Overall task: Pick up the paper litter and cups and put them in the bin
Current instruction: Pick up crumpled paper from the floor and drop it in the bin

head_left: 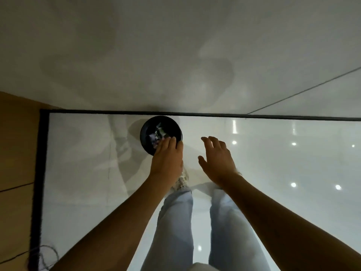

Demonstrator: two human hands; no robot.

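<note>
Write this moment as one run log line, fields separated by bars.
left hand open over bin | right hand open, empty | crumpled paper in bin

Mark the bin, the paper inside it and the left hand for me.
bin (pixel 145 132): head view, on the left inner wall below its black rim.
crumpled paper (pixel 158 133): head view, on the pale wad inside the bin.
left hand (pixel 168 157): head view, on the back of the hand over the bin's near edge.

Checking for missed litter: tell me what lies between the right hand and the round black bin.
Only bare glossy white floor, in the head view, between right hand and bin.
</note>
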